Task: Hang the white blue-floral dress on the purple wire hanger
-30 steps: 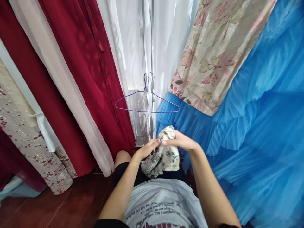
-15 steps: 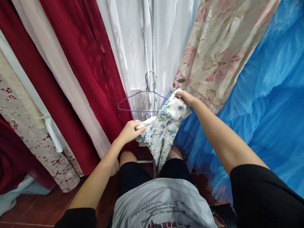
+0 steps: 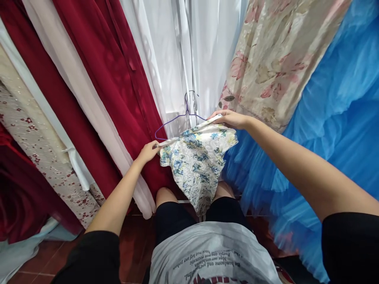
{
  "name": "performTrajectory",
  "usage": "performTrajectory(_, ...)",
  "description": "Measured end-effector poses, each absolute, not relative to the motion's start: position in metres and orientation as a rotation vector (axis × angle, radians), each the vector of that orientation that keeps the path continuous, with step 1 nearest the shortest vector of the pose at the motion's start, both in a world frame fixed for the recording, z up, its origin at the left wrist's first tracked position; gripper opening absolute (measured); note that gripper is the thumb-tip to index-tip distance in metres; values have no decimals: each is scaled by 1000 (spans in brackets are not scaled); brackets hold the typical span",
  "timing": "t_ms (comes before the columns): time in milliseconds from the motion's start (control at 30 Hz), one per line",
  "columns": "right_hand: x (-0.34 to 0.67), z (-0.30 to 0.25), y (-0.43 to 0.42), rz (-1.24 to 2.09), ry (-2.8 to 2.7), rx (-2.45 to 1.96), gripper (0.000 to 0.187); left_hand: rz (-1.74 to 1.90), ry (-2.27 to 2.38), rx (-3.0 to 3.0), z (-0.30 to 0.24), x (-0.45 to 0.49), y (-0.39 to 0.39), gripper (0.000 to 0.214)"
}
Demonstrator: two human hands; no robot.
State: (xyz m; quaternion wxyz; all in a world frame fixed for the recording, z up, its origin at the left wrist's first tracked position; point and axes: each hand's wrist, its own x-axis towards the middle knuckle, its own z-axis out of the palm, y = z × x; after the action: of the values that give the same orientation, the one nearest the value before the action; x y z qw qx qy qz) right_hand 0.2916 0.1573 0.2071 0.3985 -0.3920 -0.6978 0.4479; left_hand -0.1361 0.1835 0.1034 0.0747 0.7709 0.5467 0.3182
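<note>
A white garment with blue and yellow flowers [image 3: 197, 161] hangs in front of my legs, its top edge pulled out between my two hands. At its left end my left hand [image 3: 149, 152] pinches the edge. My right hand [image 3: 226, 118] grips the right end, which sits higher, close to the arm of the hanger. Behind the garment hangs a purple wire hanger [image 3: 171, 120]; its lower right part is hidden by the cloth. Whether the garment is attached to the hanger I cannot tell.
Long dark red fabric [image 3: 118, 90] and pale pink fabric [image 3: 85, 102] hang at the left. White fabric [image 3: 166, 59] is straight ahead. Beige floral fabric [image 3: 275, 71] and ruffled blue tulle [image 3: 334, 130] hang at the right. Beneath is a reddish tiled floor [image 3: 133, 244].
My hands have moved apart, the left one leftward and up. The floral garment is now spread wider, with its top edge straighter and covering more of the hanger's lower part.
</note>
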Motion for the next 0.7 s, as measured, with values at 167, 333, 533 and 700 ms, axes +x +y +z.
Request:
performTrajectory(167,288,202,157,1108,-1761,-976,20,1067,1726,2158,132,-116,218,38)
performTrajectory(333,288,199,157,1125,-1668,-1029,25,1083,1673,2396,157,-117,221,20)
performTrajectory(533,298,173,154,1142,-1546,-1143,38,1329,1399,2406,193,-99,218,33)
performTrajectory(700,319,155,145,1116,-1472,-1138,40,1456,1318,2333,213,-70,202,44)
